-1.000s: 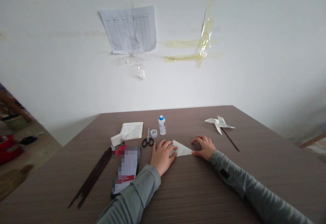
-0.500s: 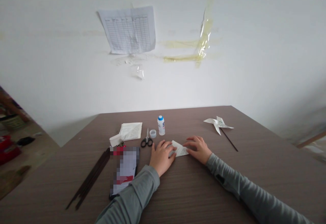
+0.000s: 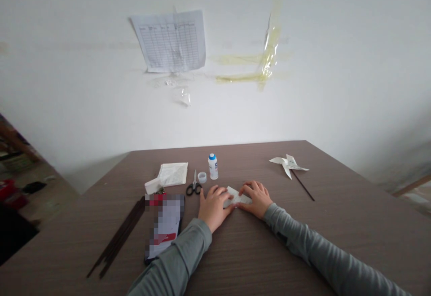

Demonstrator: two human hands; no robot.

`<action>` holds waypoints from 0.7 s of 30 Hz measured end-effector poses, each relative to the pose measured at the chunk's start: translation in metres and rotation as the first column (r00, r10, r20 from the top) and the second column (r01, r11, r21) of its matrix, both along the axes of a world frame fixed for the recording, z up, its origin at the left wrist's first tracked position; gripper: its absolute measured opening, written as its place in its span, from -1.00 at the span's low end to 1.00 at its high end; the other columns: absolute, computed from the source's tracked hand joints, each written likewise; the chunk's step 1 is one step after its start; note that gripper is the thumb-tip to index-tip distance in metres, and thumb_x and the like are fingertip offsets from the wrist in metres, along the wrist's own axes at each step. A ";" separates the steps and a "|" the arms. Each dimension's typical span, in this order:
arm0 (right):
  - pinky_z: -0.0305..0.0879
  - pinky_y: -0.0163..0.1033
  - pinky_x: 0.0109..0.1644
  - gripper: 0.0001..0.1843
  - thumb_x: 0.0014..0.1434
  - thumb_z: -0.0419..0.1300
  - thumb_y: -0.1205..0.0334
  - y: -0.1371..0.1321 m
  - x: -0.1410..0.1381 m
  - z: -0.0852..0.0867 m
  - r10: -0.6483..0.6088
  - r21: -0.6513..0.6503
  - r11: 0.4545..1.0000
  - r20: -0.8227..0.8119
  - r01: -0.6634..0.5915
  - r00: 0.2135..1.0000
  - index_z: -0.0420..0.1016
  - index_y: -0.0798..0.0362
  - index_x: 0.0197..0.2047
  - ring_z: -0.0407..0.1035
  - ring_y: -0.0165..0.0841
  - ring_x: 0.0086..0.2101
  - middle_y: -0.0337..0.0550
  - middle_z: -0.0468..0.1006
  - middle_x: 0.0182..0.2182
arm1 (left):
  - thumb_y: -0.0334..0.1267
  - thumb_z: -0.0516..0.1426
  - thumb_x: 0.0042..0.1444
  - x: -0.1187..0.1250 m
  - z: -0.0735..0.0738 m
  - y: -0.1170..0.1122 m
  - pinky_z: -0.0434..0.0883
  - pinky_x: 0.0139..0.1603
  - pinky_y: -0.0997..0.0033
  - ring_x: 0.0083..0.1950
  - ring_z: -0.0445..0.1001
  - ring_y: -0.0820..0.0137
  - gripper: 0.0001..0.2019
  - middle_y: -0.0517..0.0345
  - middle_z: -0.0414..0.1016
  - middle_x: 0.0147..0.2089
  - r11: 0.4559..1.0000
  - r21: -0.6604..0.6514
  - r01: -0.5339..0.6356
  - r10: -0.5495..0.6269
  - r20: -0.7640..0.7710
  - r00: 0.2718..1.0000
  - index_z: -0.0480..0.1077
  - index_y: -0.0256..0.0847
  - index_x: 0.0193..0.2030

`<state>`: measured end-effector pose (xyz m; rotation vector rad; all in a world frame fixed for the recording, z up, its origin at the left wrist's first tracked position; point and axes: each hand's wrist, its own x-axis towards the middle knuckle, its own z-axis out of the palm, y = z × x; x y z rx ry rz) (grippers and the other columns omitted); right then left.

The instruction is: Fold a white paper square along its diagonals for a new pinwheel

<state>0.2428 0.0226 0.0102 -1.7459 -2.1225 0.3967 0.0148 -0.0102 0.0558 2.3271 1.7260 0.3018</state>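
With the left hand [image 3: 214, 208] spread over the small white folded paper [image 3: 231, 192] on the brown wood-grained tabletop [image 3: 249, 251] and the right hand [image 3: 239, 199] narrowed onto its right end, even pressure should align edges.

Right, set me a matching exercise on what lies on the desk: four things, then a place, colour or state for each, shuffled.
Column one:
1. folded paper
2. bottle
3. scissors
4. pinwheel

Column two:
A. black-handled
B. farthest right of the four
C. touched by the left hand and the right hand
D. upright and blue-topped

Pairs: 1-C, 2-D, 3-A, 4-B
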 end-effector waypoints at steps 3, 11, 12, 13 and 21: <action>0.46 0.51 0.77 -0.63 0.35 0.71 -0.02 0.000 -0.001 0.003 0.000 -0.015 1.000 0.009 0.001 1.000 0.97 -0.37 0.20 0.52 0.36 0.62 -0.04 0.76 0.51 | -0.16 0.42 0.66 0.000 0.004 -0.001 0.16 0.96 -0.80 0.86 0.46 -0.24 -0.67 0.07 0.75 0.72 1.000 -0.024 -0.007 0.006 -0.009 1.000 0.86 0.22 0.43; 0.41 0.49 0.79 -0.63 0.35 0.69 0.00 -0.003 0.000 0.008 0.005 -0.040 0.999 -0.030 -0.007 1.000 0.98 -0.38 0.21 0.48 0.37 0.64 -0.05 0.75 0.53 | -0.28 0.37 0.64 -0.009 0.013 -0.003 0.03 1.00 -0.87 0.96 0.35 -0.27 -0.45 0.16 0.67 0.81 0.995 -0.096 -0.017 0.016 -0.004 1.000 0.76 0.31 0.63; 0.41 0.49 0.79 -0.63 0.35 0.68 -0.01 -0.004 0.000 0.008 0.008 -0.037 0.999 -0.034 -0.009 0.999 0.99 -0.38 0.21 0.48 0.38 0.64 -0.03 0.75 0.53 | -0.29 0.37 0.63 -0.012 0.014 -0.003 0.04 1.00 -0.85 0.96 0.36 -0.28 -0.43 0.16 0.67 0.81 0.995 -0.093 -0.020 0.020 -0.002 1.000 0.75 0.32 0.64; 0.42 0.49 0.79 -0.63 0.35 0.68 -0.02 -0.004 0.000 0.008 0.010 -0.034 0.999 -0.038 -0.011 0.999 0.99 -0.38 0.20 0.49 0.40 0.63 -0.01 0.76 0.52 | -0.30 0.36 0.63 -0.014 0.015 -0.004 0.04 1.00 -0.85 0.96 0.36 -0.29 -0.42 0.17 0.67 0.81 0.995 -0.094 -0.023 0.023 -0.001 1.000 0.75 0.32 0.64; 0.42 0.47 0.78 -0.61 0.33 0.68 -0.05 -0.004 -0.005 0.003 0.009 -0.031 0.999 -0.042 -0.010 0.999 0.99 -0.38 0.21 0.49 0.40 0.62 0.00 0.75 0.52 | -0.37 0.31 0.59 -0.035 0.022 -0.005 -0.05 0.95 -1.00 1.03 0.22 -0.31 -0.40 0.19 0.54 0.90 0.989 -0.141 -0.034 0.024 -0.071 0.997 0.79 0.33 0.60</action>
